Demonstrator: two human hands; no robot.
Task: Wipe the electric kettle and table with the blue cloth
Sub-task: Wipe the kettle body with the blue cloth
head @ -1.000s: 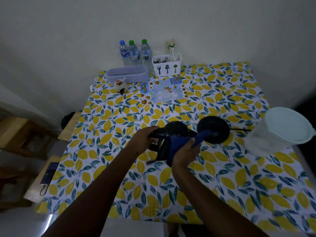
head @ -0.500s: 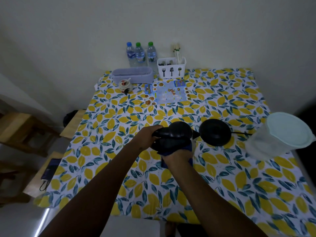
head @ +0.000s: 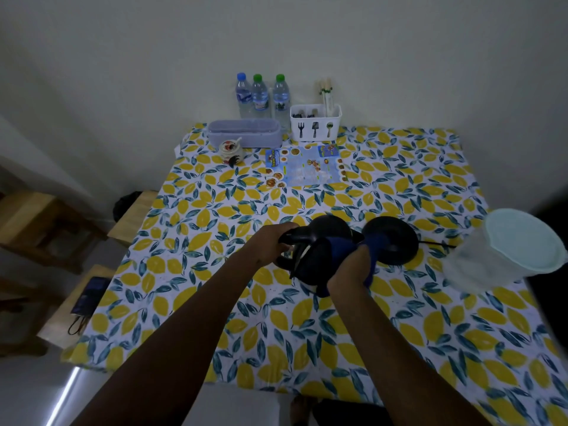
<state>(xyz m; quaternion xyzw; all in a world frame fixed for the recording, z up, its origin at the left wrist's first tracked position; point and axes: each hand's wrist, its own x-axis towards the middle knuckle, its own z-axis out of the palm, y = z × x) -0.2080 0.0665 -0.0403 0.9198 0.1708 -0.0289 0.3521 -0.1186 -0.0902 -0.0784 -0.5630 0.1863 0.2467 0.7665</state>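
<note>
A black electric kettle (head: pixel 329 229) is held over the middle of the table (head: pixel 215 210), which wears a lemon-print cover. My left hand (head: pixel 270 244) grips the kettle's handle on its left side. My right hand (head: pixel 350 272) presses the blue cloth (head: pixel 373 244) against the kettle's near right side, and the cloth wraps around the body. The kettle's round black base (head: pixel 396 241) lies just to the right, with its cord running off to the right. The lower part of the kettle is hidden behind my hands and the cloth.
A translucent lidded container (head: pixel 516 247) stands at the right edge. At the back are three water bottles (head: pixel 261 96), a white cutlery caddy (head: pixel 315 124), a lilac box (head: pixel 244 133), a small condiment pot (head: pixel 229 149) and a menu sheet (head: pixel 304 167). Wooden stools (head: pixel 61 296) stand left.
My right hand with the blue cloth slid from the kettle's near side around to its right side, toward the base. My left hand kept its hold on the handle.
</note>
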